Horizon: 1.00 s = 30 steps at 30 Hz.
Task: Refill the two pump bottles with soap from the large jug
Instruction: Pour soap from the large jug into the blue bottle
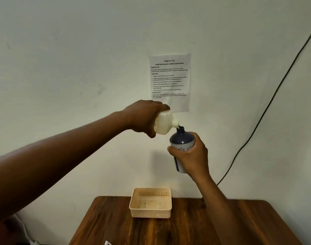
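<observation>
Mid-pour, both items held in the air well above the table, in front of the wall.

Left hand wraps the white soap jug from the base end, fingers curled over the top and thumb under. Jug is tipped past horizontal, spout down and to the right, so soap runs to the neck. Gripping at the base looks deliberate: it leaves the spout clear and gives leverage on the tilt angle.

Right hand grips the dark blue pump bottle round its midsection, fingers and thumb closed on the body. Bottle leans slightly left, open neck up, pump head off. My read is that the lean brings the mouth up to the spout and cuts the fall distance.

Jug spout sits right at the bottle mouth, touching or just above; can't tell which. Can't see a soap stream or the fill level, since the bottle is opaque.

Beige plastic basket sits at the back edge of the table, against the wall, nothing in it; probably the drop-off for filled bottles. Printed task sheet is taped to the wall behind the hands. Black cable runs diagonally down the wall on the right.

Second pump bottle and the pump heads aren't in view. A small white object at the bottom edge of the frame is too cropped to identify.

Judgement: first bottle is being filled. Risk: narrow mouth and blind fill level, so overflow is likely if the tilt isn't eased early.
</observation>
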### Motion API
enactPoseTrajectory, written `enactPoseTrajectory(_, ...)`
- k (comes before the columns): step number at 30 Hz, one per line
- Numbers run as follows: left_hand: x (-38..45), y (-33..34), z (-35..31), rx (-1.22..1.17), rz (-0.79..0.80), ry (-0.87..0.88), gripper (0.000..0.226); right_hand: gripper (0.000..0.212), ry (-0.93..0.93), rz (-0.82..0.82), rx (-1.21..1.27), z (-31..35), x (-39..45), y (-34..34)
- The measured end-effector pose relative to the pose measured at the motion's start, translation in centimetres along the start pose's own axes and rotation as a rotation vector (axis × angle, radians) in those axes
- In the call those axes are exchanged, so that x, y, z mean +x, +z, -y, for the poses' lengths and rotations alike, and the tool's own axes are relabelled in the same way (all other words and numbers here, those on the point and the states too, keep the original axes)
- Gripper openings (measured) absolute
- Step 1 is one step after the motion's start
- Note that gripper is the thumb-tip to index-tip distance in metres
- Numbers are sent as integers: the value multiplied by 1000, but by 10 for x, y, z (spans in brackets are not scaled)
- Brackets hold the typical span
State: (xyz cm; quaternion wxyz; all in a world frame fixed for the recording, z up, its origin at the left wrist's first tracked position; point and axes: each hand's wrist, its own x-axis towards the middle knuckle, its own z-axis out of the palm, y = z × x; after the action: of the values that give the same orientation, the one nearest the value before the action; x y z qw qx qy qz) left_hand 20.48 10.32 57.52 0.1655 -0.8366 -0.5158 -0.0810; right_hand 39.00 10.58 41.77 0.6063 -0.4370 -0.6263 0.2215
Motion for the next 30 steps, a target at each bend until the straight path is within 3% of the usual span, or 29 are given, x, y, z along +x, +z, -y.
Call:
enactPoseTrajectory(16,-4,13,1,-139,-60,-40,69,68,20,-8,58,-2,2,2)
enactPoseTrajectory(30,-38,87,14,-780,-245,-312,71,70,76,53,118,-12,-4,17)
